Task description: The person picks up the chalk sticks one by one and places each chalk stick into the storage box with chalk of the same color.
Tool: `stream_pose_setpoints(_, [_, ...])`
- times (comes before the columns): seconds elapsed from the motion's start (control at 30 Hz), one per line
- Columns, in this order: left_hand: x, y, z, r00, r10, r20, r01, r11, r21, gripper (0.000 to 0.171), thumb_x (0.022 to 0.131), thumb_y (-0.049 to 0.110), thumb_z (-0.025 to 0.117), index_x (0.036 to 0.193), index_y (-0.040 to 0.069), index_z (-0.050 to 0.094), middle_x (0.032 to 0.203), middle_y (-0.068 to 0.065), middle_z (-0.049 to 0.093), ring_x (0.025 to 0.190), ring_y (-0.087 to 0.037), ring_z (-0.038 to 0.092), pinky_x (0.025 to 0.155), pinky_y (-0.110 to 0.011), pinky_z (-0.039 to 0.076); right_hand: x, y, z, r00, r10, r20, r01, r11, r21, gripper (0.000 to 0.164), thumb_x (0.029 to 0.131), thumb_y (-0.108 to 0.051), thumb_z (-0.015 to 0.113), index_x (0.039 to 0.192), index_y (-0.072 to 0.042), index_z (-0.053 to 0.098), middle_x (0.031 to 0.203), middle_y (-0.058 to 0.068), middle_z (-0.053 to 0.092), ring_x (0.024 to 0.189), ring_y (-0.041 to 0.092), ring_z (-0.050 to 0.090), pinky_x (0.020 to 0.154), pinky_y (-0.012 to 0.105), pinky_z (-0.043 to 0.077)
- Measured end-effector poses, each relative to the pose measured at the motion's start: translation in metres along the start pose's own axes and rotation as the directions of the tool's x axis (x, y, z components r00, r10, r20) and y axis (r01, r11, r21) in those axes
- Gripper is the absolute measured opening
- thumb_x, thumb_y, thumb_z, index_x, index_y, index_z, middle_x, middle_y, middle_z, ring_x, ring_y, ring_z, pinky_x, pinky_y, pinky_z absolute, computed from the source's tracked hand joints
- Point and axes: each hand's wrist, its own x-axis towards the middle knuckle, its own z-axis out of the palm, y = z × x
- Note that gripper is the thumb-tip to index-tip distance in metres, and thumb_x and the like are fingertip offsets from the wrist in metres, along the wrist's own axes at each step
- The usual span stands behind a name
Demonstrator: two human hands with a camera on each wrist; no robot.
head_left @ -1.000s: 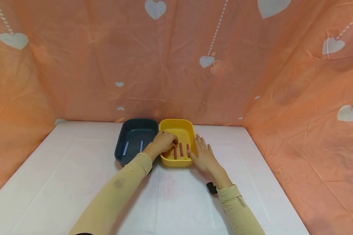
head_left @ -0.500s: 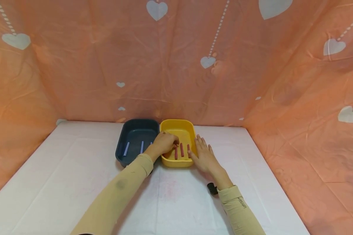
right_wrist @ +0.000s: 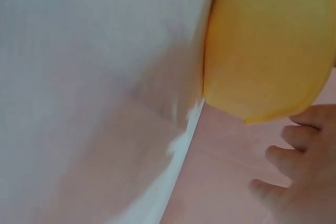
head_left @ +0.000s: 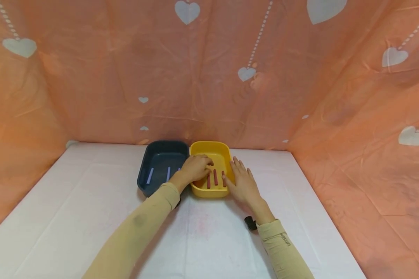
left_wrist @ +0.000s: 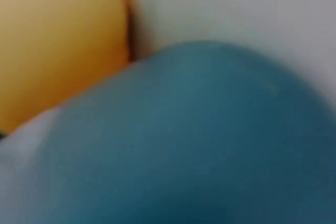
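Note:
Side by side stand a yellow tray (head_left: 210,193) and a dark blue tray (head_left: 148,190). Across the blue one reaches my left hand (head_left: 194,167), its thumb and fingers parted over the yellow tray, right at the upper end of the leftmost dark red stick (head_left: 208,182). Two more lie roughly parallel to it, a middle red stick (head_left: 215,177) and a right red stick (head_left: 223,179). Fingers straight, my right hand (head_left: 244,186) rests along the yellow tray's right wall, thumb over the rim. The right wrist view shows those fingers (right_wrist: 302,137) beside the tray's yellow wall (right_wrist: 268,45).
Lavender sticks lie in the blue tray: a left one (head_left: 150,176), a middle one (head_left: 168,173), and another partly hidden by the left arm. A white cloth (head_left: 209,240) covers the table. Behind it hangs an orange curtain (head_left: 209,93) with hearts. The left wrist view is blurred.
My left thumb and fingers, earlier pinched together at the leftmost red stick's upper end, have spread apart and lifted slightly. My right hand stays at the yellow tray's wall with little movement.

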Motion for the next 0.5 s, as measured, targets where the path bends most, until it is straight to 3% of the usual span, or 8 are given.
stream_pose_setpoints(0.27, [-0.016,0.015,-0.02,0.995,-0.055,-0.08,0.053,0.998,-0.028,0.043,0.101,0.033,0.07,0.138,0.014,0.065,0.139,-0.009,0.063,0.125,-0.03,0.061,0.11,-0.049,0.044,-0.003,-0.003,-0.012,0.989,-0.03,-0.147,0.032,0.999,0.01,0.071,0.102,-0.038,0.063,0.158,0.0,0.039,0.169,0.015,0.028,0.155,0.036,0.029,0.124,0.057,0.022])
stream_pose_setpoints(0.5, [-0.056,0.008,-0.035,0.971,-0.105,-0.213,0.09,0.993,-0.081,0.053,0.101,0.034,0.068,0.147,0.009,0.057,0.15,-0.012,0.055,0.138,-0.034,0.051,0.117,-0.053,0.036,-0.017,0.002,-0.021,0.973,-0.07,-0.219,0.073,0.997,0.005,0.073,0.099,-0.032,0.067,0.157,0.001,0.04,0.167,0.019,0.032,0.152,0.04,0.032,0.122,0.061,0.024])
